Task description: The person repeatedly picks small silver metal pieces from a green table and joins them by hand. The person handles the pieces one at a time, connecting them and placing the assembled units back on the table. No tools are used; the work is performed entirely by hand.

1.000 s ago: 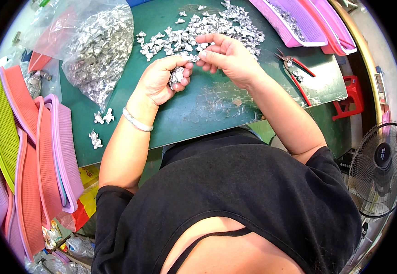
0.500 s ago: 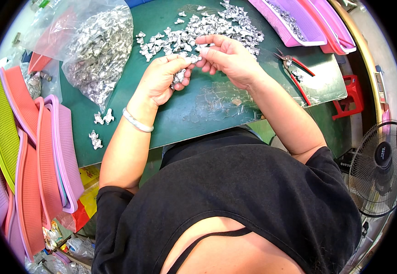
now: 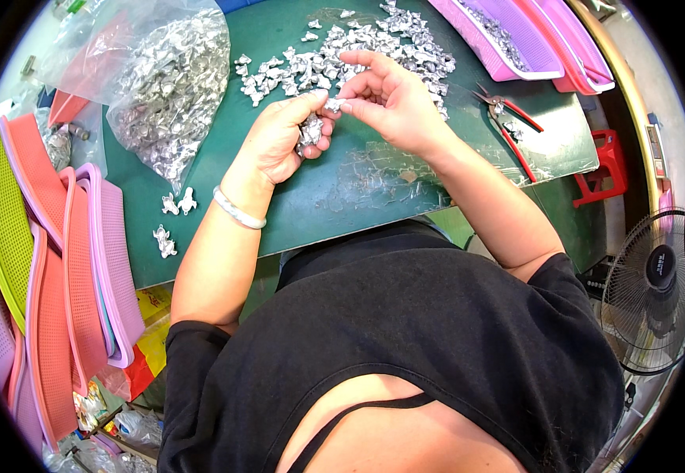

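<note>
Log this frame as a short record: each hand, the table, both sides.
Left hand: closed around several silvery pieces
Right hand: meets the left hand at one piece; grip unclear
Green table: loose heap, red-handled pliers, clear bag of similar pieces
Picture's left: plastic baskets
Picture's right: purple basket with small grey pieces, red stool, fan

Bright light, glare on tabletop (image 3: 295, 206), fisheye-bent edges

Small-parts workshop, judging by worn grn bench (image 3: 287, 221) w/ heaped metal pcs (image 3: 390, 43), red-handled pliers (image 3: 498, 102), stacked plastic baskets (image 3: 52, 339).
</note>
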Demonstrator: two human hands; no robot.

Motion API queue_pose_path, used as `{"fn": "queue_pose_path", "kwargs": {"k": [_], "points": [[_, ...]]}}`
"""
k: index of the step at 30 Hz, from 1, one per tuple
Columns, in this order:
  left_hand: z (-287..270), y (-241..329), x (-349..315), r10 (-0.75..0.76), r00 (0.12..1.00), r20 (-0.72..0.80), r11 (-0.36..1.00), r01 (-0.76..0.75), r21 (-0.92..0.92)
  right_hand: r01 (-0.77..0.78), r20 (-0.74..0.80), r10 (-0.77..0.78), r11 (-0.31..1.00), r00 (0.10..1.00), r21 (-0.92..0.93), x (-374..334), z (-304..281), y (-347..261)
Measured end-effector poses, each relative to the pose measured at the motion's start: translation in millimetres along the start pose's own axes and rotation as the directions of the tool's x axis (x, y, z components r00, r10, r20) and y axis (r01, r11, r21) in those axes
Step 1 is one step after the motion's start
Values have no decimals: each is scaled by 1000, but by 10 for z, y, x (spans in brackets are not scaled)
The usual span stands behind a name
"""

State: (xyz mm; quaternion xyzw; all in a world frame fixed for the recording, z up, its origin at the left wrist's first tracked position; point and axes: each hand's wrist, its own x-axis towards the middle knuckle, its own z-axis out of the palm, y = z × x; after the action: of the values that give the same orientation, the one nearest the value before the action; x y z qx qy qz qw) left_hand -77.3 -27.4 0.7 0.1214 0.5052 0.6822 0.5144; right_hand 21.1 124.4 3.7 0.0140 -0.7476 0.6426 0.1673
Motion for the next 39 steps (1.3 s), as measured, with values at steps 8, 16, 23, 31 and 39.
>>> {"fn": "queue_pose_path", "kwargs": {"k": [8,16,23,31,39], "points": [[-79,17,41,17,1000,9,975,-15,-221,6,-19,-14,929,1000,-370,77,-56,-5],[-152,49,43,152,987,55,881,-110,-460,251,157,-215,540,964,-803,134,-3,149],[-172,19,59,194,980,-41,904,-195,-381,225,138,-189,588,972,-777,123,-24,90],[-125,27,56,75,997,-34,943,-82,-321,195,9,-210,894,978,-403,80,-58,-74],[-69,41,18,49,999,8,972,-45,-229,66,-6,-68,986,998,-150,53,-44,-111]]}}
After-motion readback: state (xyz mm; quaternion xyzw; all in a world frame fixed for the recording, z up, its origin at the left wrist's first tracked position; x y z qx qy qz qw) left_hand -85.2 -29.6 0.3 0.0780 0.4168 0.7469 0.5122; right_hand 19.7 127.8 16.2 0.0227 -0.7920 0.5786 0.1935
